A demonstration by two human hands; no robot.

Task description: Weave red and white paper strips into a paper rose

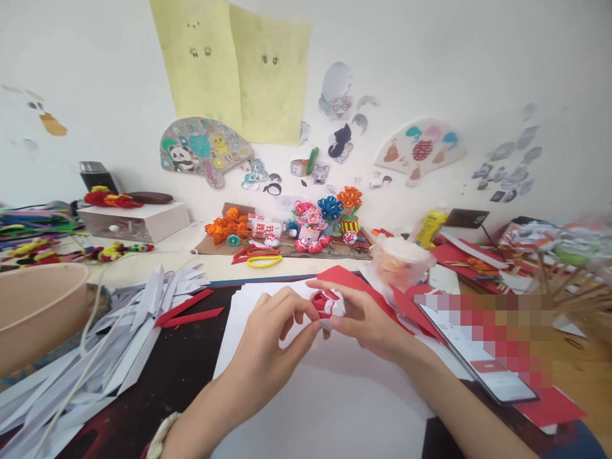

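Between my two hands is a small ball [335, 307] folded from red and white paper strips, held above a stack of white paper [306, 395]. My right hand [368, 315] wraps round its right side, with fingers over the top and the thumb in front. The thumb and forefinger of my left hand [282, 325] pinch at the ball's left edge. Whether a loose strip end lies in that pinch is too small to tell. Red paper strips [191, 309] lie to the left, beside a heap of white paper strips [124, 350].
A phone [482, 357] lies at right on red paper. Behind it stand a plastic-wrapped tub [399, 261] and a yellow bottle [430, 228]. Pipe-cleaner flowers [329, 209] line the back. A beige basin [43, 306] is at left, with a white cable [90, 319] nearby.
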